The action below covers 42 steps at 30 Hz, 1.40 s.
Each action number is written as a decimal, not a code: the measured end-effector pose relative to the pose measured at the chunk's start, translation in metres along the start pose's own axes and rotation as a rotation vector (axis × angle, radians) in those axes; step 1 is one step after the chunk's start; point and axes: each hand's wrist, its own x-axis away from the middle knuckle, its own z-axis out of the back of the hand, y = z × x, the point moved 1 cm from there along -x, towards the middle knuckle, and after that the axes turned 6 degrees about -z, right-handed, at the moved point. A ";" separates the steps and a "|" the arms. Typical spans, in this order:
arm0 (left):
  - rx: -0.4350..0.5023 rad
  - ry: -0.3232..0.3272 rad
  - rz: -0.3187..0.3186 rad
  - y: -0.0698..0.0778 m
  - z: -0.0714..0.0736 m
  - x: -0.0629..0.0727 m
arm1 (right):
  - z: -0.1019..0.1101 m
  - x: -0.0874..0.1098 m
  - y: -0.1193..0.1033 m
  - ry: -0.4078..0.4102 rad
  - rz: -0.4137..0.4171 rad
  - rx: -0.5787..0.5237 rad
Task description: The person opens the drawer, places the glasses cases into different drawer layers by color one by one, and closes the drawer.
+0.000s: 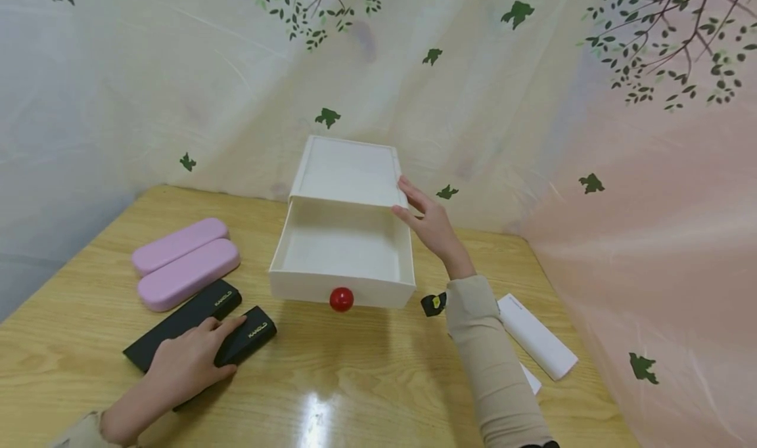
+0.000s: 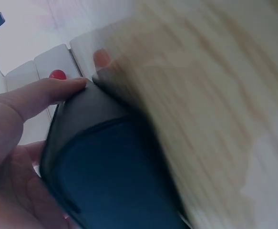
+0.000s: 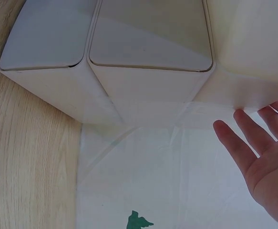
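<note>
In the head view my left hand (image 1: pixel 188 357) lies over a black glasses case (image 1: pixel 255 333), gripping it between thumb and fingers. The left wrist view shows the thumb on one side of the black case (image 2: pixel 115 162) and fingers on the other. Beside it lies a second black glasses case (image 1: pixel 177 326). A white drawer unit (image 1: pixel 349 169) stands at the middle back, its top drawer (image 1: pixel 307 287) pulled out by a red knob (image 1: pixel 341 299) side toward me and bare inside. My right hand (image 1: pixel 434 228) rests with extended fingers on the unit's right side.
Two lilac glasses cases (image 1: pixel 188 274) lie at the back left. White cases (image 1: pixel 537 336) lie at the right, partly behind the right sleeve (image 1: pixel 499 362). A small black thing with a yellow mark (image 1: pixel 434 304) sits near that sleeve. Fabric (image 1: pixel 414 106) hangs behind the table.
</note>
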 end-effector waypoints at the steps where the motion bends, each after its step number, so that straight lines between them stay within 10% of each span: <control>1: 0.001 0.003 0.003 0.000 0.000 0.000 | 0.000 0.000 0.000 0.000 0.000 0.000; 28: -0.018 0.403 -0.067 -0.004 0.080 -0.002 | 0.001 0.001 0.000 -0.003 0.008 0.010; 42: -0.028 0.625 -0.334 0.017 0.114 -0.022 | 0.002 0.001 0.004 -0.001 0.019 -0.007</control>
